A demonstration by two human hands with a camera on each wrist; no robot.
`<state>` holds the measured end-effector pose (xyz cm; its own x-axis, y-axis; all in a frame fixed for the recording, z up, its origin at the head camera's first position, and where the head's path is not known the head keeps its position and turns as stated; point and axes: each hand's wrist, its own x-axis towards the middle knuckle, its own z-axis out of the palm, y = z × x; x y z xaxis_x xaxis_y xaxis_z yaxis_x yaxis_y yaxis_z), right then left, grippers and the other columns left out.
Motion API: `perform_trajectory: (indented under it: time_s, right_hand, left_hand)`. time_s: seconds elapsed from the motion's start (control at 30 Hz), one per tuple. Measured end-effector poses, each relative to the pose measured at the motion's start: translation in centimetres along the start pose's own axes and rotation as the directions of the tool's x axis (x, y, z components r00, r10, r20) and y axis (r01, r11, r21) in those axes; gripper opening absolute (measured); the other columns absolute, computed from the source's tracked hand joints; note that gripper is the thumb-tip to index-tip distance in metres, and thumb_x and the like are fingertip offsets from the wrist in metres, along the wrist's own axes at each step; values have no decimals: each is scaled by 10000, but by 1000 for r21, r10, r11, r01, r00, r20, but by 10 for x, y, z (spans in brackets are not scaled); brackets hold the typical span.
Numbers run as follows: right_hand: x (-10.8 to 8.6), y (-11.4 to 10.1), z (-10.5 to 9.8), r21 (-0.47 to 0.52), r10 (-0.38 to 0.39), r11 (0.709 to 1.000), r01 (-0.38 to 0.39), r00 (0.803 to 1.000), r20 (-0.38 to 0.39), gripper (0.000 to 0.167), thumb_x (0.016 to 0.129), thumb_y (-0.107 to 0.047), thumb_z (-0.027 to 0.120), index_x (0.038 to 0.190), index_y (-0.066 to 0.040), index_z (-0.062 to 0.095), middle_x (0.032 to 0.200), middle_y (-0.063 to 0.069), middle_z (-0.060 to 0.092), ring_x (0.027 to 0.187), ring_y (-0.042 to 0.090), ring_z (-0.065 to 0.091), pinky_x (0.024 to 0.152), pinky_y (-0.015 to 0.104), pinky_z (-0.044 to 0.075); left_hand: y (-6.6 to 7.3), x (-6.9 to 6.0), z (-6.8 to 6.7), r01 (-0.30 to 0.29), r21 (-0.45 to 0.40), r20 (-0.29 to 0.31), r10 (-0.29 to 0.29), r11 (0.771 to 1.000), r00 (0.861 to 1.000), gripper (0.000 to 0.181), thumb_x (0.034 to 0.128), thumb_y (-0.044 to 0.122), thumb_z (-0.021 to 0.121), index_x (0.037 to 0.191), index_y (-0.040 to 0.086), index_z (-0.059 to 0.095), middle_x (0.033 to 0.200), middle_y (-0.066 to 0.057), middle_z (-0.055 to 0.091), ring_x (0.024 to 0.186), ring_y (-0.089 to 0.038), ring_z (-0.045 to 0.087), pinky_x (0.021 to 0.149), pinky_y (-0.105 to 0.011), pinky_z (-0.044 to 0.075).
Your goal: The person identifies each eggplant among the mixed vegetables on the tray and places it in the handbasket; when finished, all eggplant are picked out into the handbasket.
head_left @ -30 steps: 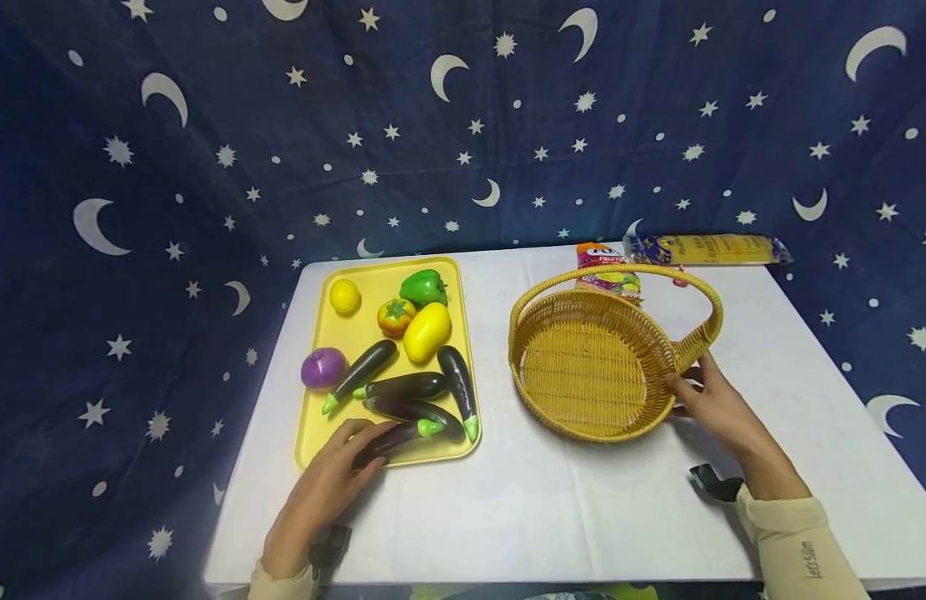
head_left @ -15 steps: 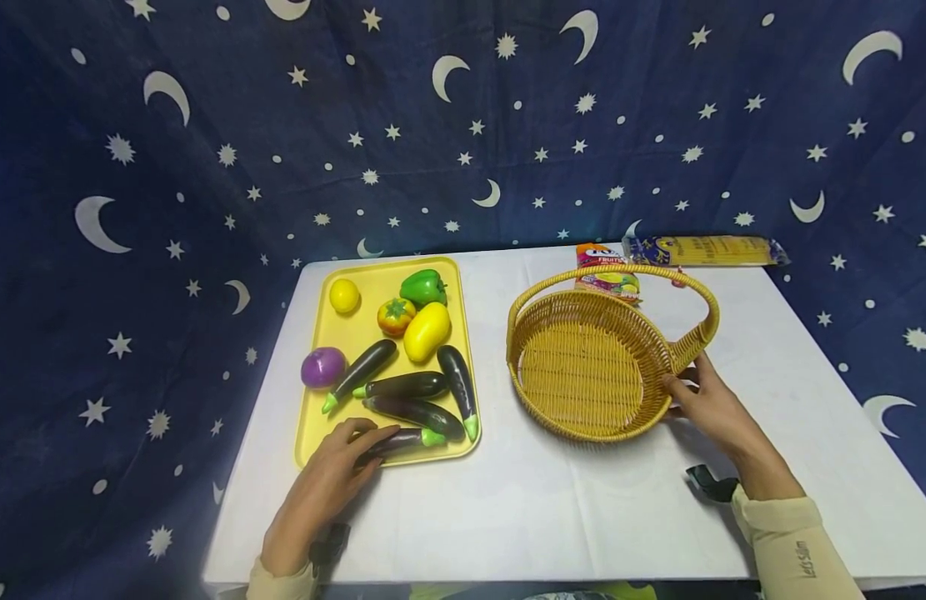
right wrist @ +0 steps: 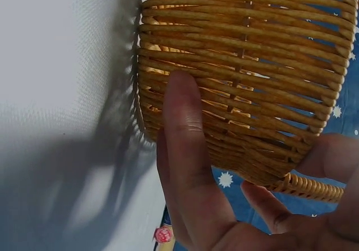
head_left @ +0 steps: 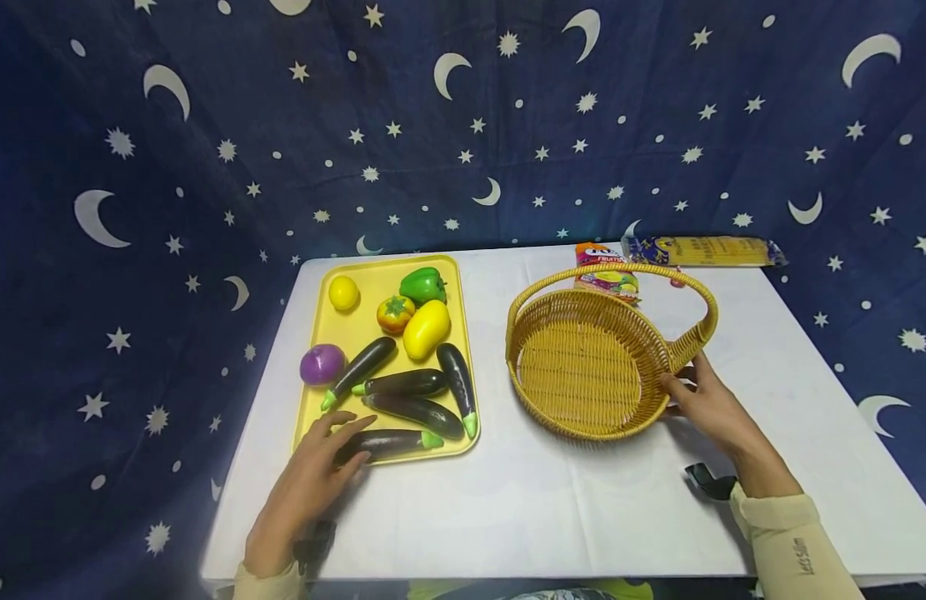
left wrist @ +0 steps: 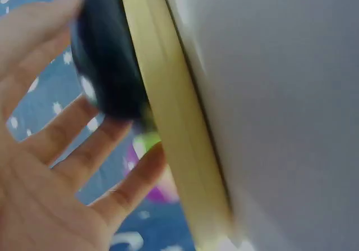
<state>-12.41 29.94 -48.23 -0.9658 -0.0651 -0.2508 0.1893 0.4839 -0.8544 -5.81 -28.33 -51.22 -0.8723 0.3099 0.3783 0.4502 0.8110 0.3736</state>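
On the white table (head_left: 508,517), the left hand (head_left: 307,479), fingers spread, lies by the nearest eggplant (head_left: 395,443) at seven o'clock, which a nudge could roll, while the right hand (head_left: 718,412) pinches the basket (head_left: 578,379) at four o'clock, which a tug might tip.

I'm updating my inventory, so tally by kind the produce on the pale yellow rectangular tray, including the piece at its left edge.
Long, glossy, nearly black eggplants: 5
Small round yellow lemon: 1
Glossy green bell pepper: 1
Squat orange tomato-like piece: 1
Large oval yellow mango-like piece: 1
Round purple piece: 1
Total: 10
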Motion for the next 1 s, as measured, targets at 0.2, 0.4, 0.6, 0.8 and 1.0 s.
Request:
perform_trajectory:
  time_s: [0.2,0.4,0.6,0.8,1.0]
  right_hand:
    - [1,2,0,5,6,1000,-6,1000,-5,707,1142,-279,390,1698,-112,-14,1507,400,365,1327,522,532,825,331,630]
    - [1,4,0,10,2,1000,-2,1000,-4,709,1142,-251,382,1694,-96,-35,1517,425,346,1344,567,509,823,338,631]
    - [0,3,1,19,-17,1000,17,1000,1,701,1142,-265,391,1695,-107,-11,1511,410,353,1342,542,508,826,324,626]
    - [1,4,1,22,-14,1000,14,1000,-3,700,1142,-255,392,1697,-112,-11,1512,404,359,1346,533,509,824,314,624]
    - [2,4,1,22,-1,1000,1,1000,-2,704,1143,-268,390,1698,-114,-14,1528,405,351,1360,544,497,836,337,630]
  left_hand:
    - [-28,-10,-17,268,-109,-69,-276,957,959,561,923,98,785,1463,148,641,1546,-230,483,1399,-480,447,1016,-730,433]
    - [-51,-10,-23,379,-213,-2,-388,901,922,606,947,107,766,1518,61,567,1586,-309,405,1428,-568,431,1120,-672,422]
    - [-58,-9,-25,466,-294,116,-453,834,884,704,958,52,754,1598,58,461,1561,-314,420,1346,-605,543,1041,-612,513]
    - [-61,0,-30,595,-198,251,-546,779,799,861,942,29,731,1684,93,299,1602,-317,424,1349,-548,564,1138,-645,453]
    - [-67,8,-33,611,-112,313,-556,784,770,875,862,-51,649,1666,54,321,1609,-281,393,1208,-464,621,965,-498,540]
